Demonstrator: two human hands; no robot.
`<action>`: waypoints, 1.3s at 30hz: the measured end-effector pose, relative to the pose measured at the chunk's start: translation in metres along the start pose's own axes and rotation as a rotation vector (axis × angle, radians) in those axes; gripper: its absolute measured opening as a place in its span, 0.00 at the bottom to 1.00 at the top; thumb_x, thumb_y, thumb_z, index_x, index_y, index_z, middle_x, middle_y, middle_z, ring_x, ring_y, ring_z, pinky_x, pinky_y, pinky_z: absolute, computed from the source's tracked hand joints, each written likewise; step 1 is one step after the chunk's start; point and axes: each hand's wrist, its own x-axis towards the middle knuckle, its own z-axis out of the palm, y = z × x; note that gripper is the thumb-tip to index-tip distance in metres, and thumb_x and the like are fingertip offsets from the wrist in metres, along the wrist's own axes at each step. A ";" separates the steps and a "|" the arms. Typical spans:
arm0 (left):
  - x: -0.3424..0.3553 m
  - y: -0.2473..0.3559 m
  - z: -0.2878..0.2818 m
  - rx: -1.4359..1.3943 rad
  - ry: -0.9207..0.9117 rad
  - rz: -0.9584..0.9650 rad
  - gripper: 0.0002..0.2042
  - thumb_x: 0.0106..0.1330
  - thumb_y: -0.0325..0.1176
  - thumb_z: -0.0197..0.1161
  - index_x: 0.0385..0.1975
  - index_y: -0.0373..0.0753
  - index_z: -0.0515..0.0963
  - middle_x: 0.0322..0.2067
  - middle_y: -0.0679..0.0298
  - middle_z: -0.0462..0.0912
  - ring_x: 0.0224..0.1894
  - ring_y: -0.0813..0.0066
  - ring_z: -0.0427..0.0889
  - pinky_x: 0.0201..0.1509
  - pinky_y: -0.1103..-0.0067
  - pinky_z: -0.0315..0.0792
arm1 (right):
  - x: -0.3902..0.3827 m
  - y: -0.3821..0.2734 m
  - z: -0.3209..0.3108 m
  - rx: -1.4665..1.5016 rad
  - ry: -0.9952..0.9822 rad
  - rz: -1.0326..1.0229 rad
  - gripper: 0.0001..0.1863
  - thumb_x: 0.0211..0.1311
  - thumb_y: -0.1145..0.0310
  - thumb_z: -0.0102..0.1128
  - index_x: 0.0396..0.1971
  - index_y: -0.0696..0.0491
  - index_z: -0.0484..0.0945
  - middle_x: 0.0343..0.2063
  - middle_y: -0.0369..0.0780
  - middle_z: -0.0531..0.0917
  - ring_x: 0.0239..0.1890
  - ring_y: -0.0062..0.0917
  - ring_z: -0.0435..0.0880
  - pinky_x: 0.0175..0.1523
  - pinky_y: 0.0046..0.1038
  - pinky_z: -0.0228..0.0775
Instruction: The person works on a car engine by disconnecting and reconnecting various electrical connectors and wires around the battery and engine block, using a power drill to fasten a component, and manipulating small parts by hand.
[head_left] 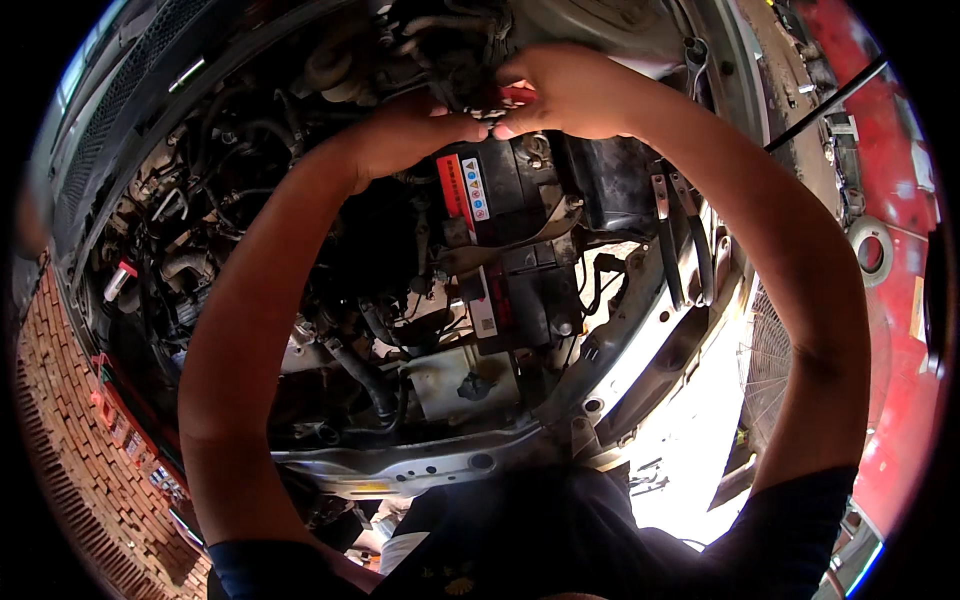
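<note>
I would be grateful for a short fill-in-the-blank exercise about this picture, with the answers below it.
The left hand and right hand meet around the ____ end of the battery, not the near one.
The white tank has a ____ cap.
The painted panel toward the picture's right edge is mostly ____.
Missing words: far; black; red.
</note>
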 end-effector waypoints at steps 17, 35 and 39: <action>0.002 0.001 0.012 -0.192 -0.089 -0.066 0.39 0.74 0.69 0.54 0.75 0.47 0.71 0.72 0.60 0.75 0.74 0.64 0.70 0.80 0.63 0.54 | 0.017 0.000 0.006 -0.021 -0.022 -0.030 0.23 0.55 0.53 0.82 0.39 0.57 0.86 0.30 0.45 0.88 0.35 0.41 0.88 0.42 0.41 0.76; 0.027 0.009 0.007 -0.023 -0.016 -0.337 0.44 0.63 0.73 0.67 0.70 0.43 0.77 0.72 0.54 0.74 0.75 0.57 0.67 0.79 0.62 0.54 | -0.063 -0.001 -0.056 0.486 0.183 0.144 0.35 0.82 0.38 0.47 0.43 0.59 0.85 0.27 0.45 0.84 0.32 0.32 0.85 0.44 0.38 0.79; 0.022 0.037 -0.001 0.021 -0.094 -0.399 0.42 0.64 0.70 0.68 0.69 0.44 0.79 0.72 0.56 0.74 0.72 0.57 0.69 0.78 0.62 0.56 | -0.128 0.003 -0.047 0.591 0.486 -0.210 0.23 0.81 0.53 0.54 0.57 0.58 0.78 0.43 0.48 0.82 0.45 0.34 0.84 0.54 0.38 0.78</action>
